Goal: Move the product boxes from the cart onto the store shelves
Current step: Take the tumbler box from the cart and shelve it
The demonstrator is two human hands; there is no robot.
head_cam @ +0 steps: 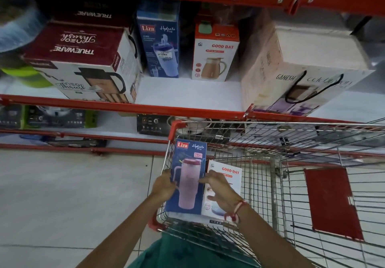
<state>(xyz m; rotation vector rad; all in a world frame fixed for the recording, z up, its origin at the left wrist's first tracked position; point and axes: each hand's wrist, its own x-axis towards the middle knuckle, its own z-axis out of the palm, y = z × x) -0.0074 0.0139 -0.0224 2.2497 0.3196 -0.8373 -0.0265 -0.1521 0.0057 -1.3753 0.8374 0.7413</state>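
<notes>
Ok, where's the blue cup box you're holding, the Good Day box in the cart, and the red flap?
Blue Liza box (190,155): head view, upper front.
Good Day box (230,174): head view, top front, in the cart.
Red flap (331,201): head view, middle.

— How's your light around the shelf (187,92)?
— Even and soft for you, bright on its white board, dim at the back under the upper beam.
— Sharpness?
— Your box print beside it reads clearly; left of the shelf things smear, and its red rails bow from lens distortion.
</notes>
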